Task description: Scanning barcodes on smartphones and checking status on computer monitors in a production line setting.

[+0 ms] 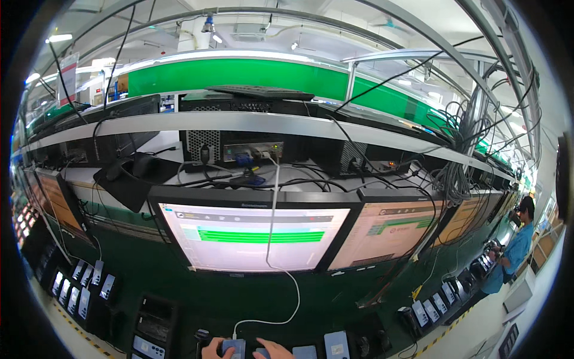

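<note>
At the bottom edge of the head view, my left hand (211, 349) is closed around a blue-grey smartphone (237, 345). A white cable (297, 299) runs down from the equipment above the monitors to the top of this phone. Just to the right, my right hand (277, 349) curls over a second blue-grey phone (261, 353), which is mostly covered by the fingers and cut off by the picture's edge. More phones lie to the right, among them a light blue one (336, 345) with a label.
A lit monitor (257, 257) with green bars stands ahead, with another monitor (382, 236) on its right. Phones lie in a black tray (156, 329) at the left. Bundled cables (457, 179) hang at the right. A person in blue (513, 245) stands by the far right bench.
</note>
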Tool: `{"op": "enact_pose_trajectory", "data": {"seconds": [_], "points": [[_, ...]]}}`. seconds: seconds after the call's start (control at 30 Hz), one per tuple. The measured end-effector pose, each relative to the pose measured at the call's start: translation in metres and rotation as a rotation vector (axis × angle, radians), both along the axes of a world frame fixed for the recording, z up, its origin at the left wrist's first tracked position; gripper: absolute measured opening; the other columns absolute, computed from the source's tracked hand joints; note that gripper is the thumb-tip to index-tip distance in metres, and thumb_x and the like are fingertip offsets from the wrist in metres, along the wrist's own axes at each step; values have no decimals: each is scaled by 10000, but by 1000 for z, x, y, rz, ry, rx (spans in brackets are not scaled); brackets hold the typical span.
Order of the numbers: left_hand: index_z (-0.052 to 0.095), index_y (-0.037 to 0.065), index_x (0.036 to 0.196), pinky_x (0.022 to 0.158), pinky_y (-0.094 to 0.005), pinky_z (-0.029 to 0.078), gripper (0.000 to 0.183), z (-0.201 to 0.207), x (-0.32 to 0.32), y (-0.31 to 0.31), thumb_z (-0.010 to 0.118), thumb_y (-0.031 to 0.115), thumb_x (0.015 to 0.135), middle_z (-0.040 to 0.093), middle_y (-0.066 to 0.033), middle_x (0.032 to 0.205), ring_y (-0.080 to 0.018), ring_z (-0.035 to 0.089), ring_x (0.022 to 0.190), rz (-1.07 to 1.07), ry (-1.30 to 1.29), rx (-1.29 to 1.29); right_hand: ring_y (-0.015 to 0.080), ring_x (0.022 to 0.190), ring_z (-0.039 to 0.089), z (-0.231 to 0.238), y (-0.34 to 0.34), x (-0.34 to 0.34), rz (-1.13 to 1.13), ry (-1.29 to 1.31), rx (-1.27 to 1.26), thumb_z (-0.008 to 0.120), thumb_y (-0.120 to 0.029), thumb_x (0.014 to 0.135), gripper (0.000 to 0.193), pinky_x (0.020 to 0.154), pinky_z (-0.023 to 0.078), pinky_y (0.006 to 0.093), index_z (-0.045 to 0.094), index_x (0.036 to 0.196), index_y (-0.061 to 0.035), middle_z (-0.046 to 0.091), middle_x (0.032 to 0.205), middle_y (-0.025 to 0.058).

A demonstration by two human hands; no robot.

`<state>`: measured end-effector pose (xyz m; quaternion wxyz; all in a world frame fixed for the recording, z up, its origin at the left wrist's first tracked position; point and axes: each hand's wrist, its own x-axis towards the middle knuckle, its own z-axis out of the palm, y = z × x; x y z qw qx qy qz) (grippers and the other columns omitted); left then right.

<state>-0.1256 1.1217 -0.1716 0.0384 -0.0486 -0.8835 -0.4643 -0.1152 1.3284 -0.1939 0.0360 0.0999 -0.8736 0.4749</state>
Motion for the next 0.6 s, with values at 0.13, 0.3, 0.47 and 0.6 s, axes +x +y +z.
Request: {"op": "enact_pose_trajectory", "data": {"seconds": [0.13, 0.3, 0.47, 0.6], "points": [[546, 102, 1210, 663, -483, 502, 306, 18, 38, 29, 579, 208, 924, 640, -269, 897, -471, 617, 859, 26, -85, 74, 376, 1083, 557, -36, -44, -5, 13, 99, -276, 520, -217, 957, 343, 960, 432, 427, 541, 1202, 21, 580, 1174, 217], [546, 105, 1237, 684, -468, 516, 300, 9, 64, 37, 538, 172, 945, 642, -256, 938, -451, 618, 877, 76, -10, 72, 303, 869, 641, -9, -66, 1, -142, -109, -599, 407, -233, 1015, 333, 774, 492, 373, 616, 929, 13, 636, 837, 161], [585, 7, 1154, 661, -507, 487, 292, -14, 65, 26, 554, 176, 918, 647, -272, 896, -477, 610, 794, 192, -5, -39, 218, 785, 667, 0, -47, -11, -197, -77, -612, 375, -267, 1041, 419, 721, 511, 320, 582, 790, -3, 658, 750, 130], [541, 8, 1200, 759, -435, 487, 349, -59, 45, -5, 583, 154, 885, 638, -210, 986, -397, 610, 890, 305, -112, 20, 179, 861, 655, -6, -17, 2, -54, -252, -845, 383, -314, 1046, 366, 758, 498, 303, 577, 980, -10, 673, 906, 90]]}}
